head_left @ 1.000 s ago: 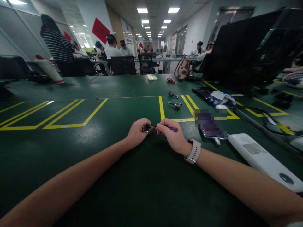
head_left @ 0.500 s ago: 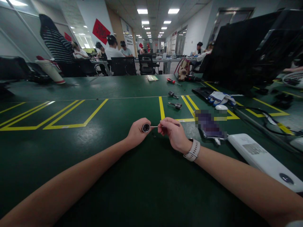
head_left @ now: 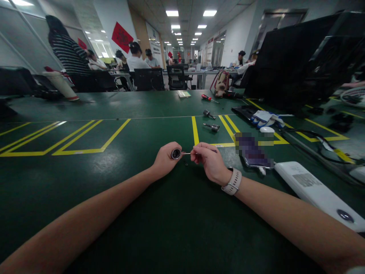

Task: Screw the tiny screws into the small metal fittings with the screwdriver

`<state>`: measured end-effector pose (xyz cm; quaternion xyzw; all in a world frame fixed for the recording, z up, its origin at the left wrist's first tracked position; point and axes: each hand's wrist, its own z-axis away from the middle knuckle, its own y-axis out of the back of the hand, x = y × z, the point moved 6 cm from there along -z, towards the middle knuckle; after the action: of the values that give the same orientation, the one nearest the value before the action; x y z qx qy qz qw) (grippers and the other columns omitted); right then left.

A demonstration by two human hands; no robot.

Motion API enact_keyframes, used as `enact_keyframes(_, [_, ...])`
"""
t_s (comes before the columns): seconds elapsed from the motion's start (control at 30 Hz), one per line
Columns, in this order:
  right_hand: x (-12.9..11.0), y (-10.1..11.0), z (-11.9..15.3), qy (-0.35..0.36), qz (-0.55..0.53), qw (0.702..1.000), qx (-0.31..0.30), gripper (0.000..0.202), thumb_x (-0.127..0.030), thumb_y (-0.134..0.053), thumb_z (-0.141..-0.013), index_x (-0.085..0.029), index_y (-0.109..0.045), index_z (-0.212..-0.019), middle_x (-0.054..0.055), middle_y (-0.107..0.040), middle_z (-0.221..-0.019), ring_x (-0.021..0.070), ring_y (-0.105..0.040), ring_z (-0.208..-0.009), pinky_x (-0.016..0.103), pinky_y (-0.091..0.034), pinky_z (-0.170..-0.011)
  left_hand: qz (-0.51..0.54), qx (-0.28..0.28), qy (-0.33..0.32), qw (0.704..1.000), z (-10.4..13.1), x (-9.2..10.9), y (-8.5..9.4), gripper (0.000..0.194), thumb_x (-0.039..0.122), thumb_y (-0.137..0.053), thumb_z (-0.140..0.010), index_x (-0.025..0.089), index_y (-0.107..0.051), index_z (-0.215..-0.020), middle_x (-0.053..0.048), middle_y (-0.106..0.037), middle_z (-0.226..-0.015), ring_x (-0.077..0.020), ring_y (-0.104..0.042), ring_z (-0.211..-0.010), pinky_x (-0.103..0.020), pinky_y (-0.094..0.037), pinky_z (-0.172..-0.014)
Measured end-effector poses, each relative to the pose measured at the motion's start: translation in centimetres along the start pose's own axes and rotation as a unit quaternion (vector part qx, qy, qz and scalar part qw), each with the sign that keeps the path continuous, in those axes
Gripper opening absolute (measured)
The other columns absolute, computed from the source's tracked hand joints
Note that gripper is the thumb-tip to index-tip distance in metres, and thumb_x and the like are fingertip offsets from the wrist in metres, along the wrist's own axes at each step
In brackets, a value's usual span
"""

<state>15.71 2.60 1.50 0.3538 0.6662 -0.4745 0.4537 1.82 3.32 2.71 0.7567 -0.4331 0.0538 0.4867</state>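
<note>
Closed around a metal hole saw (head_left: 175,153) is my left hand (head_left: 166,159), with the round, dark mouth of the cup facing me. Between thumb and fingertips my right hand (head_left: 210,161) pinches a thin metal rod tool (head_left: 186,153). Its dark end shows past the fingers on the right, and its shaft reaches left to the side of the hole saw; the exact contact is covered by my left fingers. A tiny dark ring-like part (head_left: 186,164) lies on the green table below the shaft. Farther off lie two similar shanked hole saws, one nearer (head_left: 211,127) and one behind (head_left: 209,113).
A red-handled screwdriver (head_left: 209,98) lies toward the back. On the right are a phone (head_left: 253,151), a white power bank (head_left: 316,194), gloves (head_left: 266,118), black cables (head_left: 310,133) and a large black case (head_left: 291,61). Yellow tape (head_left: 195,131) marks the table. Several people sit beyond.
Both hands hold almost the same pose and place. The rod tool stays against the hole saw, with no clear shift; the view has moved only very slightly.
</note>
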Motion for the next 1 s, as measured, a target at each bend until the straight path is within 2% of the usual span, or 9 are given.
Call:
enact_keyframes(0.13, [0.1, 0.0, 0.0, -0.014, -0.026, 1.000, 0.005, 0.016, -0.027, -0.058, -0.074, -0.017, -0.059, -0.061, -0.002, -0.056, -0.056, 0.0103, -0.048, -0.052, 0.024, -0.035, -0.051, 0.009, 0.000, 0.018, 1.000, -0.1, -0.1, 0.0, 0.013, 0.023, -0.056, -0.078, 0.016, -0.050, -0.068, 0.002, -0.050, -0.067, -0.0117, -0.047, -0.062, -0.024, -0.037, -0.058])
enact_keyframes(0.37, [-1.0, -0.2, 0.2, 0.042, 0.081, 0.996, -0.004, 0.020, -0.026, -0.056, -0.077, -0.018, -0.059, -0.059, -0.003, -0.055, -0.053, 0.0104, -0.048, -0.052, 0.024, -0.036, -0.052, -0.039, -0.015, 0.020, 0.999, -0.1, -0.1, -0.3, 0.013, 0.022, -0.055, -0.079, 0.017, -0.051, -0.068, 0.001, -0.052, -0.069, -0.0127, -0.048, -0.063, -0.026, -0.038, -0.058])
enact_keyframes(0.7, [0.3, 0.6, -0.3, -0.035, -0.024, 0.999, 0.014, 0.018, -0.025, -0.058, -0.074, -0.016, -0.060, -0.059, -0.002, -0.054, -0.052, 0.0098, -0.047, -0.050, 0.023, -0.034, -0.049, -0.007, -0.018, 0.033, 0.999, -0.1, -0.2, -0.1, 0.016, 0.024, -0.056, -0.079, 0.016, -0.049, -0.067, 0.001, -0.051, -0.069, -0.0124, -0.048, -0.063, -0.025, -0.038, -0.058])
enact_keyframes(0.83, [0.6, 0.8, -0.5, -0.037, -0.040, 0.998, 0.025, 0.018, -0.025, -0.059, -0.074, -0.016, -0.060, -0.058, -0.002, -0.054, -0.052, 0.0097, -0.047, -0.049, 0.023, -0.034, -0.047, -0.010, -0.025, 0.019, 0.999, -0.1, 0.0, -0.1, 0.016, 0.023, -0.055, -0.079, 0.016, -0.049, -0.067, 0.001, -0.051, -0.069, -0.0122, -0.047, -0.062, -0.025, -0.037, -0.058])
enact_keyframes(1.0, [0.0, 0.7, -0.4, -0.003, -0.029, 0.999, 0.033, 0.018, -0.024, -0.057, -0.074, -0.017, -0.059, -0.058, -0.002, -0.055, -0.052, 0.0095, -0.048, -0.050, 0.023, -0.034, -0.048, -0.024, -0.023, 0.011, 0.999, -0.2, -0.1, -0.3, 0.016, 0.024, -0.056, -0.080, 0.016, -0.050, -0.068, 0.001, -0.051, -0.069, -0.0118, -0.047, -0.062, -0.025, -0.037, -0.058])
